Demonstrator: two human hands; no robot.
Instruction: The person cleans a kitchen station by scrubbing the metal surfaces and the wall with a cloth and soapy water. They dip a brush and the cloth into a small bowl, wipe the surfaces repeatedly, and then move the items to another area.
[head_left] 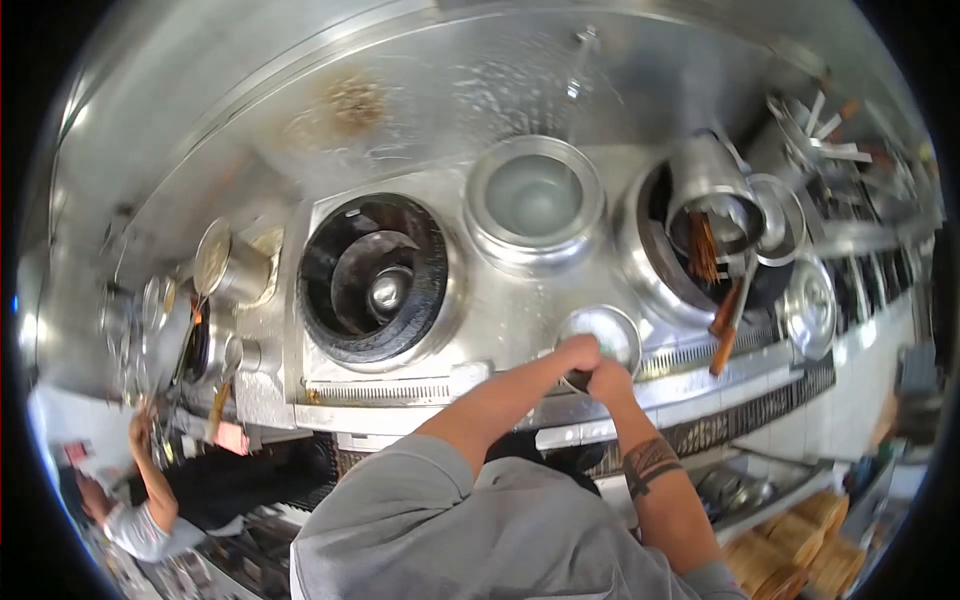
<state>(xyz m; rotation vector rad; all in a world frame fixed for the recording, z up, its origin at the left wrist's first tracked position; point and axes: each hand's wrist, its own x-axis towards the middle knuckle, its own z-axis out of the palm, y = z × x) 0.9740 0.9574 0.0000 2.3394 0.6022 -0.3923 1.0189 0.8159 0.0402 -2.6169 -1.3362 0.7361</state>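
My left hand and my right hand meet at the front edge of a steel cooking range. Both sit against the near rim of a small round steel bowl, which rests on the range between two burners. The left hand's fingers curl over the bowl's rim. The right hand is balled into a fist just below it, on a forearm with a dark tattoo band. What the fist holds is hidden. My grey shirt fills the bottom of the view.
An open black burner well lies left of the bowl and a steel water pot behind it. A right burner holds a steel can, a brush and wooden-handled tools. Another person works at the lower left.
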